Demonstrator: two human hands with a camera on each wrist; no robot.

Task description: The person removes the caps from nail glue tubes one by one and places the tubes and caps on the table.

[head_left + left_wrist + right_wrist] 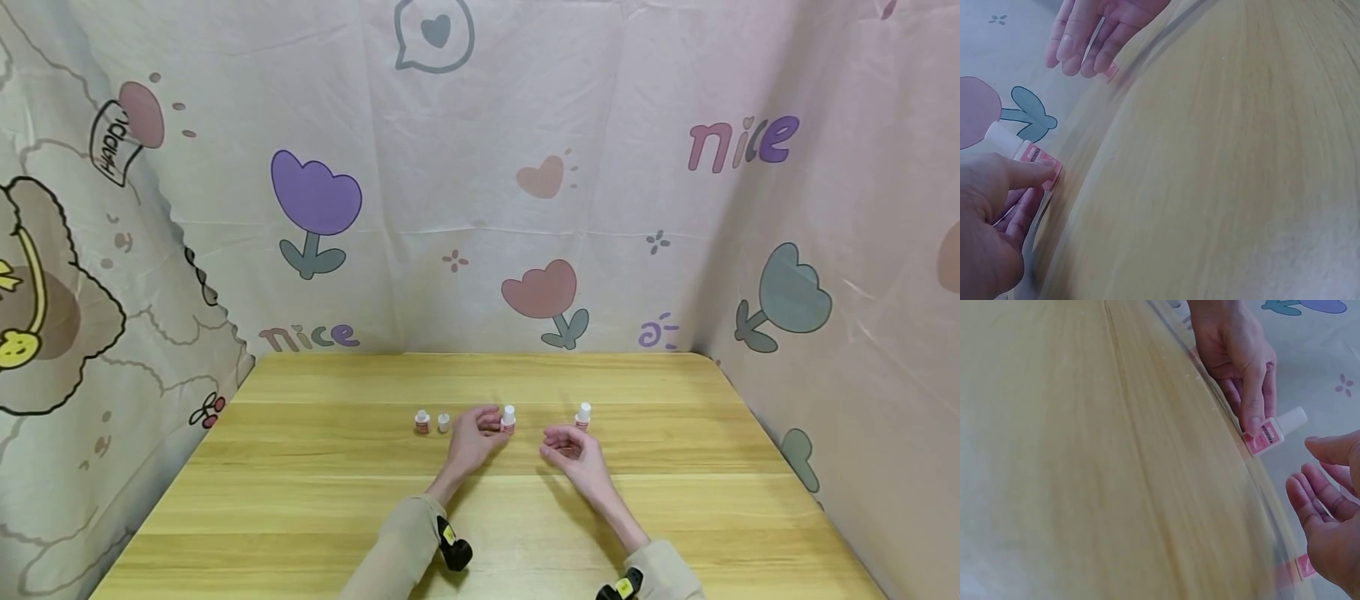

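My left hand (471, 443) pinches the lower part of a small bottle (508, 419) with a pink label and a tall white cap. In the left wrist view the thumb lies across the label of this bottle (1040, 161), which is upright on the table. To its right, my right hand (576, 458) hovers with loosely curved fingers and holds nothing. In the right wrist view the right hand (1335, 506) is apart from the capped bottle (1264, 437). Just behind the right hand stands a second capped bottle (583, 414), its lower part partly hidden.
Left of the left hand stand a small bottle (422, 422) with its tall cap off and, close beside it, a loose white cap (444, 422). The wooden table (300, 500) ends at a printed cloth backdrop (450, 208) at the back and sides.
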